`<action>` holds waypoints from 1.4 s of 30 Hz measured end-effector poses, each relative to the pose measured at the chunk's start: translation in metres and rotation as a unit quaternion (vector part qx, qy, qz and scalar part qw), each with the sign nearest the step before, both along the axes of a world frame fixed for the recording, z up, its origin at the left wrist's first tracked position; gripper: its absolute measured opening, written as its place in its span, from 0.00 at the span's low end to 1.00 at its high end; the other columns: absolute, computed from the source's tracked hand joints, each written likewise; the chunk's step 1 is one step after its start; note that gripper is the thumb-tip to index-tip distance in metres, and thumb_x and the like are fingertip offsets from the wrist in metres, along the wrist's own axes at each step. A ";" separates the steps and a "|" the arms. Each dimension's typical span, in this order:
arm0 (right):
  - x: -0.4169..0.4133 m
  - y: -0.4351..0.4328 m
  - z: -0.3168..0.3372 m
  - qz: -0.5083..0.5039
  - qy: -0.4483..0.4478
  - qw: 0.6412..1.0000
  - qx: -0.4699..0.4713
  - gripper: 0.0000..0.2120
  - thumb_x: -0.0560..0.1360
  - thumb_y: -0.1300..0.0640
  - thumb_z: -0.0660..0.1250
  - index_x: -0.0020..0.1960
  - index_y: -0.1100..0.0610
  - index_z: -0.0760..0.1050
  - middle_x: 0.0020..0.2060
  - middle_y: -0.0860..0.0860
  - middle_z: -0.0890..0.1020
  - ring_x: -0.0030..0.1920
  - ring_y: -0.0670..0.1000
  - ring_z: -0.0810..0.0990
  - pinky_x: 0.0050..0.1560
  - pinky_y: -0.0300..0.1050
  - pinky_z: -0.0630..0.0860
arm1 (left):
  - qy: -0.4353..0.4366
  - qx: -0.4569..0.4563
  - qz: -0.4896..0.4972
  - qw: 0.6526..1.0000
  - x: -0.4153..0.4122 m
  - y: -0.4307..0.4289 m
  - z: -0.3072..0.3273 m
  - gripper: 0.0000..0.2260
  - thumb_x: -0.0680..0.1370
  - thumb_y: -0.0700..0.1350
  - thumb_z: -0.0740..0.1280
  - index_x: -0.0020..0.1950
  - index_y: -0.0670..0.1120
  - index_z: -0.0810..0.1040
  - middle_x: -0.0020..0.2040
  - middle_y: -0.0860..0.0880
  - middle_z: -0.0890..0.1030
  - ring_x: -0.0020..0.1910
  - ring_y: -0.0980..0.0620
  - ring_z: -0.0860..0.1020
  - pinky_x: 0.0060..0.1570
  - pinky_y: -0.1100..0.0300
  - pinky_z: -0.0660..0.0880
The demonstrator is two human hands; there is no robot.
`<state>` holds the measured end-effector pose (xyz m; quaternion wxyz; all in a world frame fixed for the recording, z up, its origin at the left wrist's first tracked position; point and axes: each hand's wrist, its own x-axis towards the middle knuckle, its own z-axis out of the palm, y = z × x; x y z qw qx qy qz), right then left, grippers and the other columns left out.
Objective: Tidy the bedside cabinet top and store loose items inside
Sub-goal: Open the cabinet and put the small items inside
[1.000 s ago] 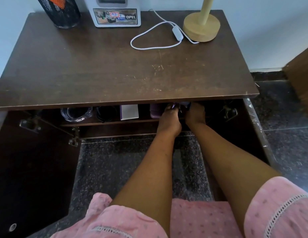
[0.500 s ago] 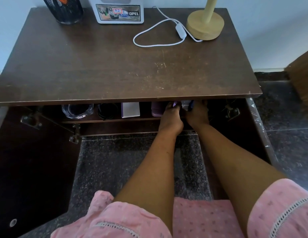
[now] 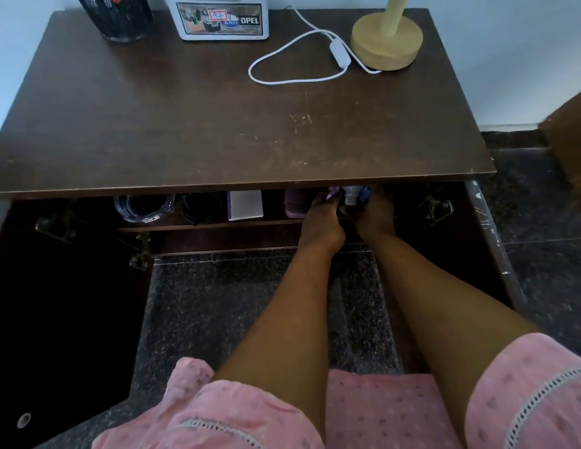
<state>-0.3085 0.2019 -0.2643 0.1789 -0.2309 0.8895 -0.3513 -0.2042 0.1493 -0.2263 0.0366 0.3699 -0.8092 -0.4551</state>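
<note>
Both forearms stretch straight forward from the lower frame into the open bedside cabinet (image 3: 218, 241), wrists close together just right of centre. The left hand (image 3: 321, 222) and the right hand (image 3: 375, 217) lie knuckles-up on the upper shelf (image 3: 198, 225), flanking a small white bottle (image 3: 352, 196). Their fingertips are hidden under the front edge of the worktop (image 3: 218, 131), so I cannot tell whether either grip is closed on anything. To the left on the same shelf sit a purple case (image 3: 294, 205), a white box (image 3: 245, 205), a black cable coil (image 3: 201, 209) and a glass jar (image 3: 143, 207). At the upper right of the frame a lamp base (image 3: 386, 43) and its white cord (image 3: 299, 64) rest on the worktop.
</note>
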 end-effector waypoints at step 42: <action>0.068 0.151 0.182 -0.144 -0.069 0.950 0.269 0.18 0.76 0.61 0.61 0.65 0.63 0.71 0.61 0.61 0.76 0.60 0.60 0.76 0.56 0.51 0.74 | -0.144 0.098 -0.199 0.964 0.080 0.138 0.127 0.25 0.76 0.43 0.67 0.72 0.48 0.66 0.68 0.43 0.71 0.65 0.47 0.71 0.63 0.58 0.67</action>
